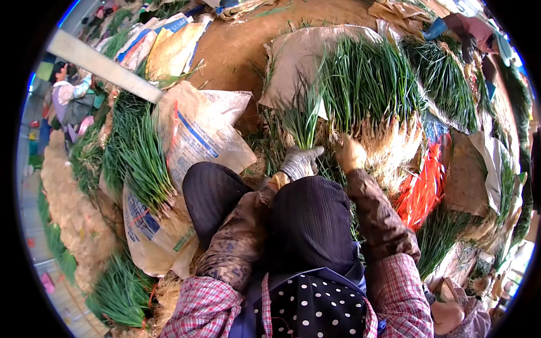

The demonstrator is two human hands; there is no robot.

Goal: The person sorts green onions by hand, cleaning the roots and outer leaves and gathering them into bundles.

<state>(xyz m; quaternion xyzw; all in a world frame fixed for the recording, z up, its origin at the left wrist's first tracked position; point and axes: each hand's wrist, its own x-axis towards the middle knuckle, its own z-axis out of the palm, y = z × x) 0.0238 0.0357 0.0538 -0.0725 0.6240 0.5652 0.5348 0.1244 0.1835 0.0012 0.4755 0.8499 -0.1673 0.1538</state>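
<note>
My left hand (300,163), in a grey glove, is closed round the lower part of a small bunch of green stalks (306,121) that points up and away from me. To its right, my right hand (350,154) is at the near left edge of a large pile of green stalks (369,79) with pale roots (397,143) toward me. The fingers of my right hand are bent against the roots; whatever they hold is too small to make out.
Red plastic strips (424,183) lie at the right. A printed sack (197,132) and tied bundles (147,163) are at the left. A pale pole (104,66) slants in from the upper left. A person (70,101) sits far left; another (470,31) bends at upper right.
</note>
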